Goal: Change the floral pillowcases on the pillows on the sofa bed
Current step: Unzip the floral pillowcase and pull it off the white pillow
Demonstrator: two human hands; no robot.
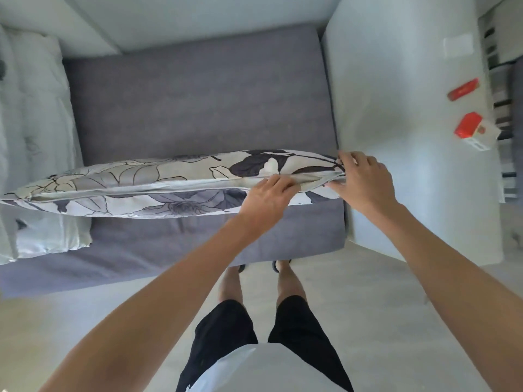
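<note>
Two hands on the floral pillow (158,183) zipper edge: right hand (365,179) pinches its corner, left hand (267,198) pinches the seam beside. Unzipping step; next, find the slider.

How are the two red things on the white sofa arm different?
The farther red box is slim and flat, and all red, while the nearer red box is chunkier and has white on its lower part. The farther one lies apart, higher up the sofa arm; the nearer one sits close to its right edge. Both are small, red and lie untouched by either hand.
</note>
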